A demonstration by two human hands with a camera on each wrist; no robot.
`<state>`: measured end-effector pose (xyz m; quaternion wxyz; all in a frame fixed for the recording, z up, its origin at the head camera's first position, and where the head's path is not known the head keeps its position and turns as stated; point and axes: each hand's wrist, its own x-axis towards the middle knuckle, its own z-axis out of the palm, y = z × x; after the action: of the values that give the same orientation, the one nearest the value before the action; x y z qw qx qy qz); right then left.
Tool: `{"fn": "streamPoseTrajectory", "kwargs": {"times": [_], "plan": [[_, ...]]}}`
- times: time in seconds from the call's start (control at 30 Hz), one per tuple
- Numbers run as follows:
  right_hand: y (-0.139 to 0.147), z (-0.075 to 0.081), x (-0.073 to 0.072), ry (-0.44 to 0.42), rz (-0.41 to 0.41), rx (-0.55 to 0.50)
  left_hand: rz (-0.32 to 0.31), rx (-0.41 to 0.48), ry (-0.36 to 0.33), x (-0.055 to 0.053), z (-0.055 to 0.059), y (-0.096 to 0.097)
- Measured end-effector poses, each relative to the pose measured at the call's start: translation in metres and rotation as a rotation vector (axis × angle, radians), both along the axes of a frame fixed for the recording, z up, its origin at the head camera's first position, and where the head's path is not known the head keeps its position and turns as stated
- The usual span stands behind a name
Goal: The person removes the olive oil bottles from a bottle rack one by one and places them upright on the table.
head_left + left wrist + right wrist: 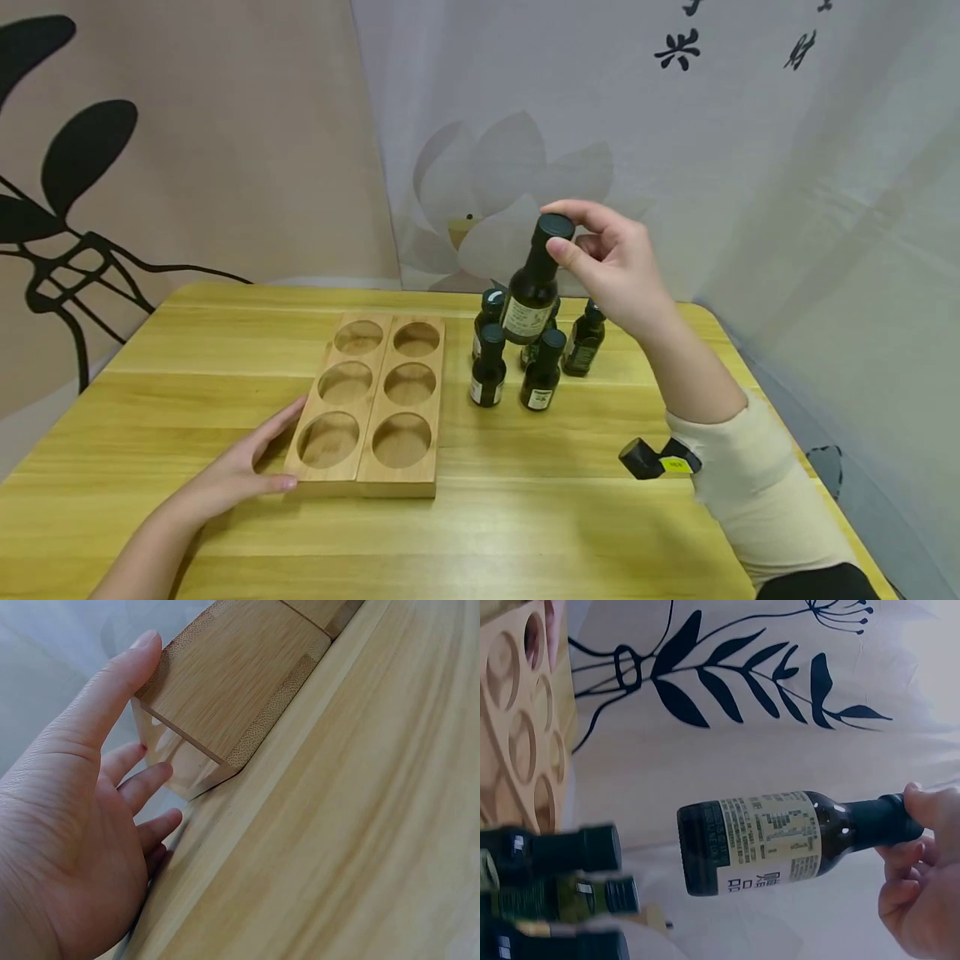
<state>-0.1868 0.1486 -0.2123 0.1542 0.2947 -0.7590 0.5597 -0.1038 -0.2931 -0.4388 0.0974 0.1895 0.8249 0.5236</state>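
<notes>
My right hand [618, 267] pinches a small dark glass bottle [532, 287] by its black capped neck, between thumb and fingers. The bottle tilts slightly above the other bottles in the head view; its pale printed label [771, 836] shows in the right wrist view. On the table, two wooden blocks [397, 487] with round wells lie side by side, their wells vacant. At the front left corner of the left block, my left hand [232, 477] rests with fingers extended along the side. Its thumb [112, 690] touches the block's edge in the left wrist view.
Several similar dark bottles [542, 379] stand grouped right of the blocks, partly behind the held one. The wooden table [525, 533] ends at a fabric backdrop [285, 150] printed with plants. A small black device [652, 458] is strapped at the right sleeve.
</notes>
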Motion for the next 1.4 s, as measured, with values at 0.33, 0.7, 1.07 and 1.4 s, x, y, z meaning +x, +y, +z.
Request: {"fn": "streamPoseTrajectory", "kwargs": {"times": [0.33, 0.7, 1.07, 1.4], "plan": [[0.046, 0.005, 0.009, -0.003, -0.058, -0.021, -0.014, 0.023, 0.003, 0.001, -0.001, -0.001], [0.085, -0.002, 0.009, -0.047, -0.108, -0.050, -0.011, 0.029, 0.000, 0.002, 0.001, 0.001], [0.104, -0.026, 0.006, -0.092, -0.228, 0.070, -0.008, 0.026, 0.011, 0.003, 0.001, 0.000], [0.106, -0.064, 0.005, -0.116, -0.212, 0.050, -0.005, 0.014, 0.008, 0.002, 0.001, 0.001]]}}
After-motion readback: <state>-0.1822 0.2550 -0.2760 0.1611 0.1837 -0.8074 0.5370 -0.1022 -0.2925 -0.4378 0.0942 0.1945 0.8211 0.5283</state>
